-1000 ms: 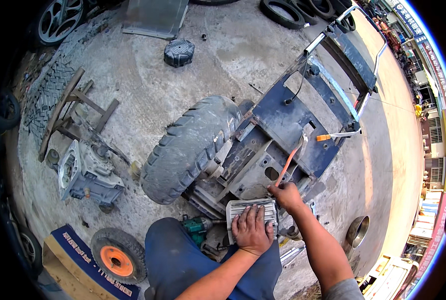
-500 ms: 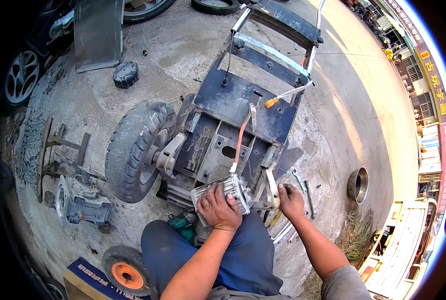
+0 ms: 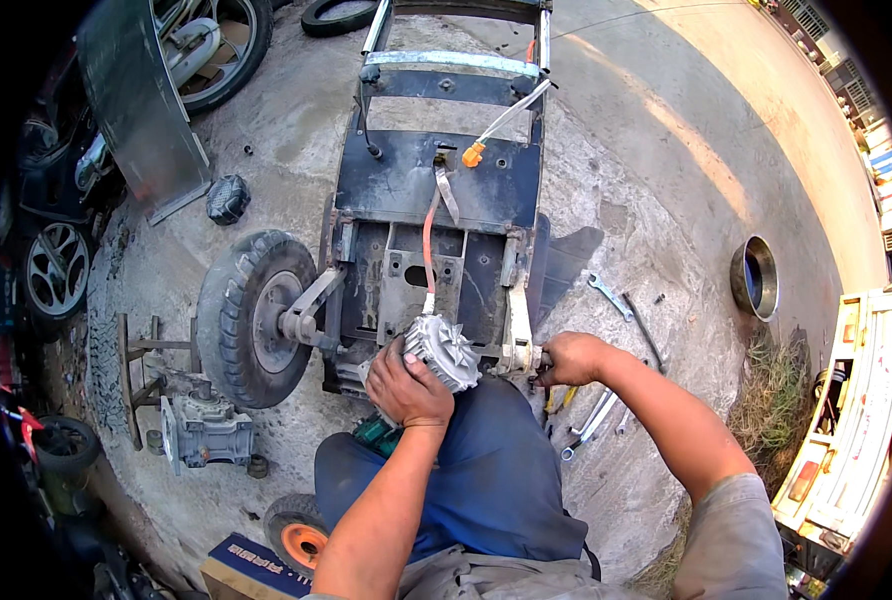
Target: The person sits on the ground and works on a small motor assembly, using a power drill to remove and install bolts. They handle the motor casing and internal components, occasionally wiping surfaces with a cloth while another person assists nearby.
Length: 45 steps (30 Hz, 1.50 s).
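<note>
My left hand (image 3: 411, 388) grips the side of a silver finned motor housing (image 3: 444, 352) above my lap. Its round fan-like face is turned to the right, and an orange-red cable (image 3: 431, 245) runs from its top up to the frame. At the right, my right hand (image 3: 572, 358) is closed with its fingertips at a stubby axle end (image 3: 542, 361) on a metal bracket arm (image 3: 517, 325); the fingers partly hide it. Both belong to a dark metal vehicle frame (image 3: 436, 185) lying ahead of me, with a chunky-treaded wheel (image 3: 258, 318) on its left.
Wrenches (image 3: 596, 415) lie on the concrete to the right, another wrench (image 3: 609, 297) beyond them. A metal ring (image 3: 755, 278) stands farther right. At the left are a gearbox (image 3: 209, 430) and wooden frame (image 3: 126, 380); a small orange-hubbed wheel (image 3: 301, 541) and a box (image 3: 251, 572) sit below.
The view has swung round, so the frame now stands straighter. The motor housing has turned to show its fan-like face. My right hand has closed its fingers at the axle end.
</note>
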Tool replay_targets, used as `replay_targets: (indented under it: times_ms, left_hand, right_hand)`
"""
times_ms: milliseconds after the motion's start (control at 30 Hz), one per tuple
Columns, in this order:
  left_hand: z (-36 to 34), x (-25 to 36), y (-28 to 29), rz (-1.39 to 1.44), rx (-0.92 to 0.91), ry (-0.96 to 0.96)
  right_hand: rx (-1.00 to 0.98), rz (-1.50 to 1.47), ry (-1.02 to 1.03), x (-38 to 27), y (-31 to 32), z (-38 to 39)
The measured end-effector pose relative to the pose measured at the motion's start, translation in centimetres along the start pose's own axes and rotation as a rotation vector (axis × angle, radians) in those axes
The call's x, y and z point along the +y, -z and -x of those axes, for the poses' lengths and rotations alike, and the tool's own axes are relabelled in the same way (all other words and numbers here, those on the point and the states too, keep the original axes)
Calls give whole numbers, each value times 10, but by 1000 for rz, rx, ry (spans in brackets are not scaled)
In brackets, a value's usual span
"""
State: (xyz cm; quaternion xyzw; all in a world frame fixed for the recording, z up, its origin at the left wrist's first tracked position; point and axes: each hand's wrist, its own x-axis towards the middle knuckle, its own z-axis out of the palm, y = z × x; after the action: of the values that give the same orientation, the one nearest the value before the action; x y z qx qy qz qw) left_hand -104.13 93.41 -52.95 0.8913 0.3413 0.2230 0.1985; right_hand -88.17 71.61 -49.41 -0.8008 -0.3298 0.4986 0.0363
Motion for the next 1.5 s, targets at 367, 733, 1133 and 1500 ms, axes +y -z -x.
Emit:
replay_targets:
  times_ms: [367,733,1133,1500]
  left_hand:
    - [-1,6,-3,-49,68,-41]
    - [0,4,-3,-15,14,18]
    - [-8,24,0,-129,-7,158]
    - [-34,26,5,15,-197,336]
  right_hand:
    - [134,-50,3,-4,5,11]
    - [202,-165,82,2,2,7]
    - [282,-235,39,-17,5,15]
    - [1127,142,472,-44,-32,27]
